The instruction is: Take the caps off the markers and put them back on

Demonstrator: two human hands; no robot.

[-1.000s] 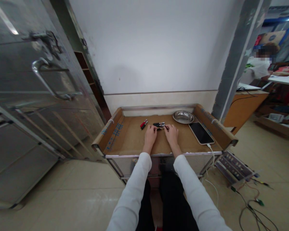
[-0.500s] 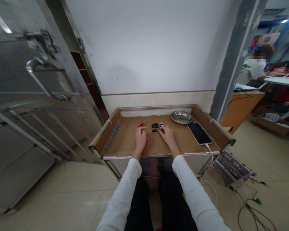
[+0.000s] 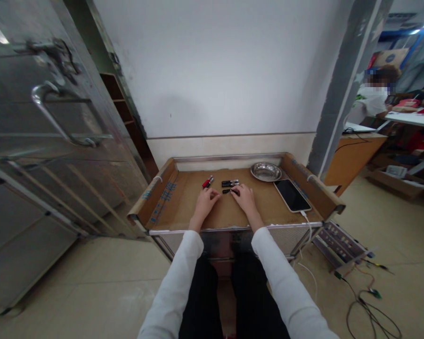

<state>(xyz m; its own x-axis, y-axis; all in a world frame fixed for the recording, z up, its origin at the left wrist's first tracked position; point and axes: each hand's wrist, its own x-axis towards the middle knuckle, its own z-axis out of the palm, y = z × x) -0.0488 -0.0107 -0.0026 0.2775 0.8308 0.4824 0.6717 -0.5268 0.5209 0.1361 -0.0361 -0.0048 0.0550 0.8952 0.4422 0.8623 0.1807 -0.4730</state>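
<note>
My right hand (image 3: 245,197) is closed around one end of a slim black stick-like item (image 3: 226,191), low over the brown cardboard surface (image 3: 187,207). Just beyond it lie short black items with silvery ends (image 3: 229,182), side by side. My left hand (image 3: 205,201) rests to the left, thumb and fingers drawn together in a pinch; whatever may be between them is too small to make out. Behind that hand lie small red and black items with silvery tips (image 3: 207,181), partly hidden by the fingers.
A round metal bowl (image 3: 266,171) stands at the back right. In front of it lies a white-edged phone (image 3: 292,195) with a white cable (image 3: 310,230). Raised cardboard sides (image 3: 154,194) border the surface. A person (image 3: 374,96) sits farther off at right.
My left hand has shifted slightly toward the right and its fingers have come together, uncovering more of the red items. My right hand stays on the black item, with little movement.
</note>
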